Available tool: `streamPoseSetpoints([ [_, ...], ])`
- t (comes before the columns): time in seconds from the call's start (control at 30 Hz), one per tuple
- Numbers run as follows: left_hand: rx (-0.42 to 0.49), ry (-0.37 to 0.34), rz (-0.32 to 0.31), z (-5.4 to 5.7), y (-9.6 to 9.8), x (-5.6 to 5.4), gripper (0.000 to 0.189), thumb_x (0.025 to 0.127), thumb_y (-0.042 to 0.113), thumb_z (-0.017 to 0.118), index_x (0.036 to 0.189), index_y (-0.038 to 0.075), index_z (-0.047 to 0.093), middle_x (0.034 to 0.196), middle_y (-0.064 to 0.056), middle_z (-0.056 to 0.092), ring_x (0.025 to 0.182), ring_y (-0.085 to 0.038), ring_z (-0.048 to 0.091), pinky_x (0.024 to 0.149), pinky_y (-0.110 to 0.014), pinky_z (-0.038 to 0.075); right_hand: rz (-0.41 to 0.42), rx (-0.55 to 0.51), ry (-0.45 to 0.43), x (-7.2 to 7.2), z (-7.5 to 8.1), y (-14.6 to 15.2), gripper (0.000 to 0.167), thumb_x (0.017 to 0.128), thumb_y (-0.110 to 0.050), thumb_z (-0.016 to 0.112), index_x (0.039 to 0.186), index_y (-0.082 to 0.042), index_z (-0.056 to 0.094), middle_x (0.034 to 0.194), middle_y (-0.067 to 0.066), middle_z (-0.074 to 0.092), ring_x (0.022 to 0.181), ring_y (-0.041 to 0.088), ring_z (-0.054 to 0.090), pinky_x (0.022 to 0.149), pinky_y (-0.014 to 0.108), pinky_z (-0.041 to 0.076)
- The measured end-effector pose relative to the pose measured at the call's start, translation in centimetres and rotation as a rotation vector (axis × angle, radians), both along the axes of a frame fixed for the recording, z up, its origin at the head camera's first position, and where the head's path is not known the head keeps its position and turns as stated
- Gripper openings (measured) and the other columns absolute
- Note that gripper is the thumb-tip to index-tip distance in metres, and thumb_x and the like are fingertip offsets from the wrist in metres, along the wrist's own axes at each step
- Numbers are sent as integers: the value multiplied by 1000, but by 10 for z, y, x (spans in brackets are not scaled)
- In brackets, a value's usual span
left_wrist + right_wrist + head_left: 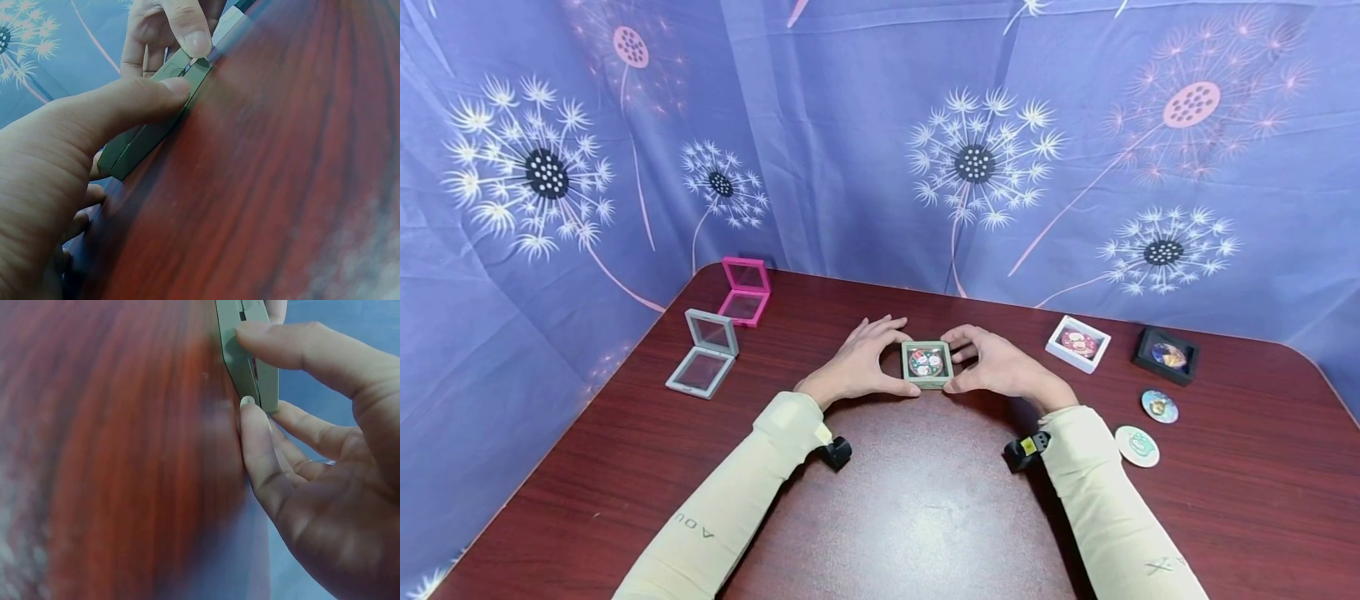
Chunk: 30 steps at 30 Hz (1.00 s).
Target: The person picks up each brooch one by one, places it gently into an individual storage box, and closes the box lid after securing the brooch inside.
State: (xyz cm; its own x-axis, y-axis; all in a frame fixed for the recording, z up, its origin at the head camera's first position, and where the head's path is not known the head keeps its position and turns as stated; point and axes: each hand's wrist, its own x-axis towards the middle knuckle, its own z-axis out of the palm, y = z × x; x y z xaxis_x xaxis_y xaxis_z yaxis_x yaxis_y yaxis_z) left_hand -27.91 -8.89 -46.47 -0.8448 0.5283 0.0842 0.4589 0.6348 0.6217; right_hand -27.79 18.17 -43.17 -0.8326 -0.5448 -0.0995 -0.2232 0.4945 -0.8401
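A small, square, pale green case (927, 384) is at the middle of the tabletop (940, 517), toward its far side, between the two hands; whether its whole underside touches the wood is hard to tell. Its green frame surrounds a clear window, behind which shows a round disc (925, 362) with a dark ground and several whitish, face-like figures, one topped with red. From the wrist views, the case appears as two halves with bevelled edges, and a narrow dark seam runs along its side. The left hand (861, 362) pinches the case's left side, thumb on the near edge and fingers reaching behind; that grip is closed on the green frame. The right hand (1000, 367) grips the right side likewise, its thumb at the near corner and other fingers curled toward the far one. To the right are a white case (1073, 362) with a red disc inside, a black case (1161, 370) holding a dark, multicoloured disc, and two loose discs, one bluish (1160, 407) and one pale with a green design (1137, 447). To the left, a grey case (713, 350) and a pink case (748, 291) stand with lids raised.
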Motion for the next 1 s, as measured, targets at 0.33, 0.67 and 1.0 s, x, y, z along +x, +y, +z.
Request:
streamPoseSetpoints([
  [0.33, 6, 1, -3, 0, 0, 0, 76, 78, 51, 92, 138, 16, 64, 170, -6, 35, 161, -25, 17, 130, -43, 2, -3, 10, 5, 1, 1, -1, 71, 80, -6, 90, 140, 3, 54, 134, 21, 61, 121, 39, 61, 99, 47, 54],
  [0.67, 8, 10, -4, -1, 0, -1, 76, 77, 52, 93, 137, 17, 64, 170, -5, 36, 161, -25, 17, 130, -43, 2, -9, 14, 7, 2, 1, -2, 70, 80, -4, 90, 139, 4, 53, 132, 21, 61, 119, 38, 61, 99, 46, 54],
  [1.0, 11, 11, 2, 0, 0, 0, 74, 77, 51, 94, 137, 18, 64, 170, -5, 36, 161, -24, 18, 130, -41, 1, -1, 13, 23, 2, 2, -2, 70, 79, -3, 90, 138, 5, 53, 132, 21, 61, 117, 38, 62, 99, 47, 54],
])
